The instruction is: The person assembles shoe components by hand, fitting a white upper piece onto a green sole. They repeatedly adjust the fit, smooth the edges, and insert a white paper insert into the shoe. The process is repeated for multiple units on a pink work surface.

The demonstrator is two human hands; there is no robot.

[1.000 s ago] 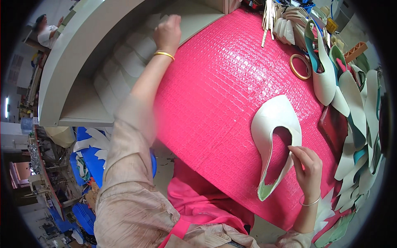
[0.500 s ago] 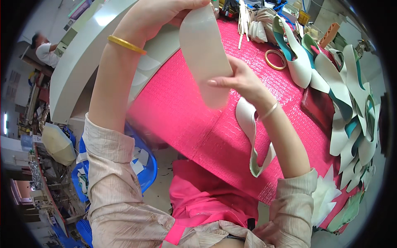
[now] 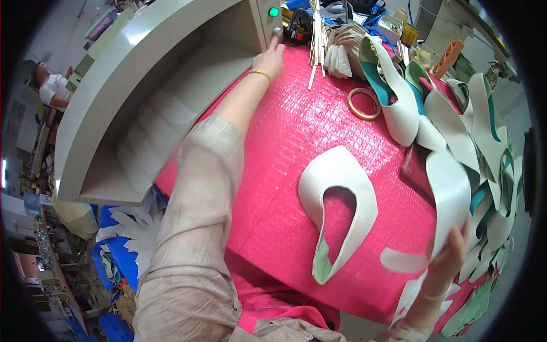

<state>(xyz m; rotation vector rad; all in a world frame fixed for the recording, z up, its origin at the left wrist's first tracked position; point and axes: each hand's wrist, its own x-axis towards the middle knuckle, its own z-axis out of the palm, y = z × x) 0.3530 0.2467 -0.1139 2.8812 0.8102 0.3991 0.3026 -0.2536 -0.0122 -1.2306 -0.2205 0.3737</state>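
Note:
My left hand (image 3: 269, 61) reaches far forward, a finger stretched onto a small grey switch (image 3: 277, 32) below a lit green lamp (image 3: 274, 12) on the pale machine (image 3: 122, 62). Nothing is held in it. At the right, my right hand (image 3: 451, 251) is closed around a curved white flat piece (image 3: 448, 188), somewhat blurred. A short white strip (image 3: 401, 260) sticks out on the other side of that hand; whether it is held too, I cannot make out. Between my arms a white shoe upper (image 3: 364, 196) with pale green lining lies on the pink table cover (image 3: 268, 188).
More white shoe uppers (image 3: 401, 125) are heaped along the right side. A roll of tape (image 3: 363, 104), thin pale strips (image 3: 318, 43) and an orange tool (image 3: 448, 58) lie toward the back. Blue bins (image 3: 122, 256) with white scraps stand at lower left. Another person (image 3: 54, 85) sits far left.
My left hand has let go of the white piece and moved to the switch. The right hand has carried a white piece to the right. The machine's hollow front and the whole shoe upper now show.

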